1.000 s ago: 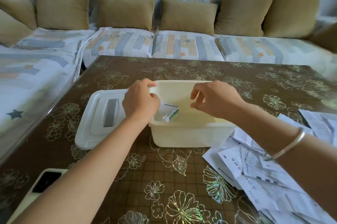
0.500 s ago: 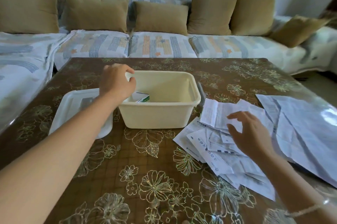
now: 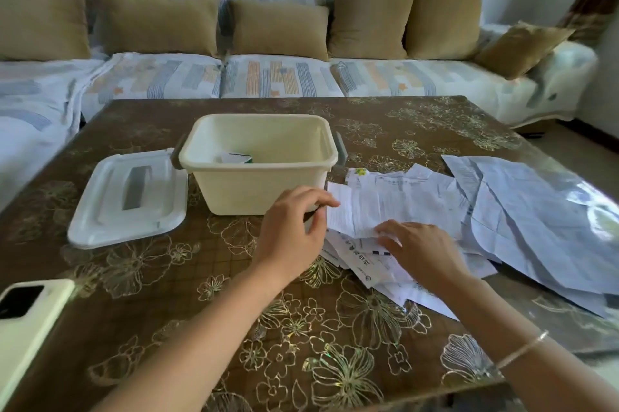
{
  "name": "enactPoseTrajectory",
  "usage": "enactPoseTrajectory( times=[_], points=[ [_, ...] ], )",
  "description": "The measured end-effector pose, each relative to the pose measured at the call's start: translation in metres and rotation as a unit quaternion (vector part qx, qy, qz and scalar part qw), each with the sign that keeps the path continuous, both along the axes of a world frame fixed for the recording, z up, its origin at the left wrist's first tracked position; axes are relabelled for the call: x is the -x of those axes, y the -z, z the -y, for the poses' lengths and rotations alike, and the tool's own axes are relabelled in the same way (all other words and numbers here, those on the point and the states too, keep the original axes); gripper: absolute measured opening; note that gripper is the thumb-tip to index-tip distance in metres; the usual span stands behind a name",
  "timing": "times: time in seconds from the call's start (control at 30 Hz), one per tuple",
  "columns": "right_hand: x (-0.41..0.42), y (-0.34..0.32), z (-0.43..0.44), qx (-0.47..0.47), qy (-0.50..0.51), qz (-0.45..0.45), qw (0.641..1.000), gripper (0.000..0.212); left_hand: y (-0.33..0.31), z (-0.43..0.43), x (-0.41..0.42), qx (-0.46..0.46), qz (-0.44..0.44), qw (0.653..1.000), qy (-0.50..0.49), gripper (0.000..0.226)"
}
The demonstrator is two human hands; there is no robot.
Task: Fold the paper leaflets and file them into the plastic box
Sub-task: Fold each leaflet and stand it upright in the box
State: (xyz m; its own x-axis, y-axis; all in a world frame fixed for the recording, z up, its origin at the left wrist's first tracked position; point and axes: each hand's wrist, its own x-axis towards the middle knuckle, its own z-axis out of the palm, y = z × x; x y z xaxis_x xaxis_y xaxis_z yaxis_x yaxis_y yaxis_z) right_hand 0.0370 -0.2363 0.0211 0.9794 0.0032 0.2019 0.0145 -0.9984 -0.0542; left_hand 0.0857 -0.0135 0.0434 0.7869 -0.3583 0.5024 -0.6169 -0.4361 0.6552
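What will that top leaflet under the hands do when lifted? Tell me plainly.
The top leaflet will likely flop: it is a thin, creased sheet already curling at its left edge. It probably weighs almost nothing and may drag neighbours along, since it overlaps the loose paper pile. The left hand and right hand both touch it, so two-handed support should steady it.

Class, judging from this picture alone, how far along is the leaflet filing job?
Done: one folded leaflet sits inside the open plastic box, its lid set aside. In hand: the left hand and right hand are lifting the next sheet. Left: the loose pile, nearly all of it.
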Motion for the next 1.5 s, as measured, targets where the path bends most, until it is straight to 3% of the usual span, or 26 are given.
enactPoseTrajectory(
  times=[0.17,0.3,0.37,0.47,0.5,0.53,0.57,0.63,0.67,0.73,0.8,0.83,0.93,1.07,1.17,1.3,1.4,1.5],
  points=[
    [0.019,0.005,-0.008,0.019,-0.044,0.018,0.999,0.030,0.023,-0.021,0.020,0.022,-0.016,0.999,-0.025,0.024],
    [0.041,-0.003,-0.022,-0.206,-0.038,0.102,0.973,0.016,0.032,-0.042,0.031,0.064,-0.060,0.992,-0.087,0.030],
    [0.051,-0.012,-0.029,-0.393,-0.012,0.097,0.915,0.022,0.032,-0.051,0.035,0.089,-0.115,0.984,-0.106,0.035],
    [0.059,-0.024,-0.042,-0.685,-0.009,0.031,0.727,0.025,0.022,-0.062,0.041,0.116,-0.253,0.958,-0.075,0.039],
    [0.061,-0.027,-0.047,-0.736,-0.002,0.005,0.677,0.025,0.017,-0.064,0.044,0.136,-0.289,0.946,-0.046,0.046],
    [0.061,-0.029,-0.052,-0.754,0.011,-0.017,0.656,0.025,0.013,-0.068,0.048,0.162,-0.320,0.933,-0.016,0.058],
    [0.060,-0.028,-0.057,-0.752,0.024,-0.035,0.658,0.024,0.009,-0.071,0.052,0.191,-0.347,0.918,0.011,0.071],
    [0.055,-0.021,-0.065,-0.695,0.055,-0.050,0.715,0.023,0.003,-0.075,0.057,0.220,-0.388,0.895,0.035,0.086],
    [0.052,-0.015,-0.068,-0.647,0.068,-0.053,0.757,0.023,0.001,-0.077,0.059,0.204,-0.397,0.894,0.025,0.085],
    [0.049,-0.005,-0.079,-0.571,0.088,-0.060,0.814,0.019,0.002,-0.080,0.063,0.135,-0.402,0.905,-0.018,0.059],
    [0.047,0.002,-0.089,-0.562,0.098,-0.057,0.819,0.014,0.012,-0.085,0.066,0.092,-0.401,0.908,-0.075,0.021],
    [0.047,0.003,-0.093,-0.569,0.091,-0.058,0.815,0.016,0.019,-0.089,0.066,0.087,-0.400,0.907,-0.098,0.014],
    [0.051,0.005,-0.095,-0.573,0.025,-0.070,0.816,0.030,0.032,-0.095,0.064,0.110,-0.406,0.894,-0.152,0.018],
    [0.062,0.007,-0.088,-0.465,-0.054,-0.101,0.878,0.046,0.034,-0.093,0.061,0.107,-0.405,0.889,-0.185,0.044],
    [0.068,0.008,-0.085,-0.402,-0.059,-0.087,0.910,0.038,0.038,-0.094,0.058,0.094,-0.397,0.891,-0.197,0.061],
    [0.066,0.009,-0.086,-0.270,-0.076,-0.071,0.957,0.032,0.038,-0.098,0.061,0.088,-0.380,0.905,-0.167,0.039],
    [0.064,0.012,-0.082,-0.258,-0.082,-0.072,0.960,0.031,0.040,-0.104,0.069,0.032,-0.323,0.929,-0.177,0.035],
    [0.062,0.019,-0.078,-0.258,-0.095,-0.064,0.959,0.034,0.043,-0.116,0.074,-0.085,-0.193,0.954,-0.213,0.051]
  ],
)
